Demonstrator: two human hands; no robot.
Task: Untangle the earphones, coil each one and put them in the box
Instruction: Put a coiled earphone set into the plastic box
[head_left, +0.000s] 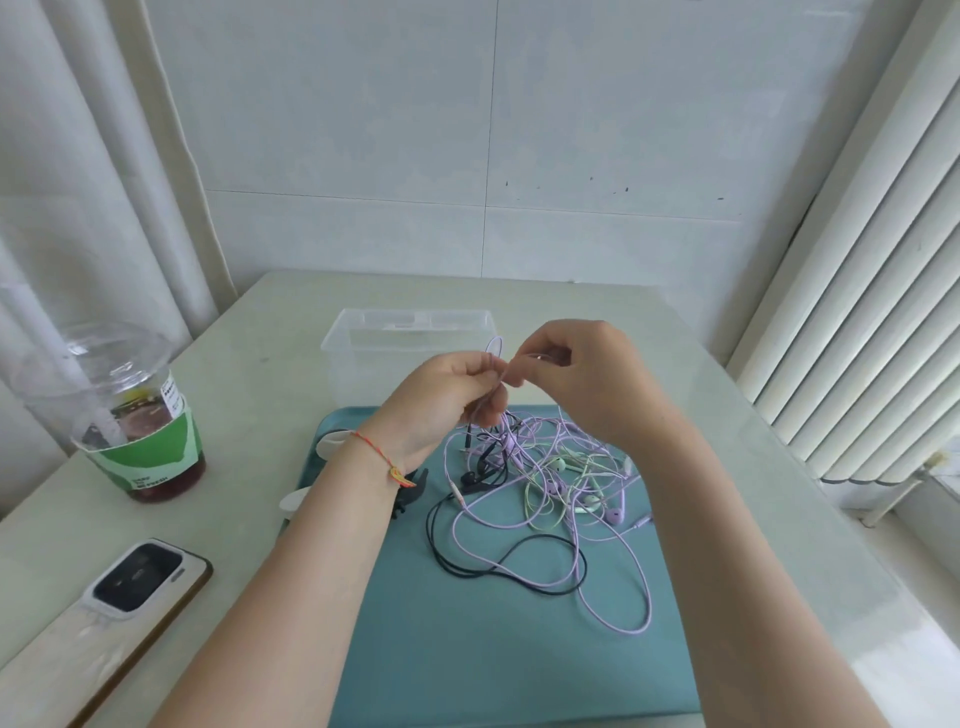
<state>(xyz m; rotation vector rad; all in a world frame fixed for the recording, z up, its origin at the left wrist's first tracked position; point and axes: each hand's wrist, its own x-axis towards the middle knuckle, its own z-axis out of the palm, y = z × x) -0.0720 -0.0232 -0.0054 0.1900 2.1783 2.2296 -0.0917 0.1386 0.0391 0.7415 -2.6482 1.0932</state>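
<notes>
My left hand and right hand meet above the tray, fingers of each pinching a purple cord lifted from the tangled earphones at the tray's 1 o'clock. I judge we've barely started: nothing looks coiled, and the clear box at 12 o'clock looks empty.

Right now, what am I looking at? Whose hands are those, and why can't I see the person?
The camera sits on the person's head and looks down, so you see only their arms. The left hand and right hand both pinch a thin lilac earphone cable lifted from a tangle of lilac, green and black earphones on a teal tray. Behind stands a clear plastic box. On the pale table sit a plastic drink cup and a white phone.
</notes>
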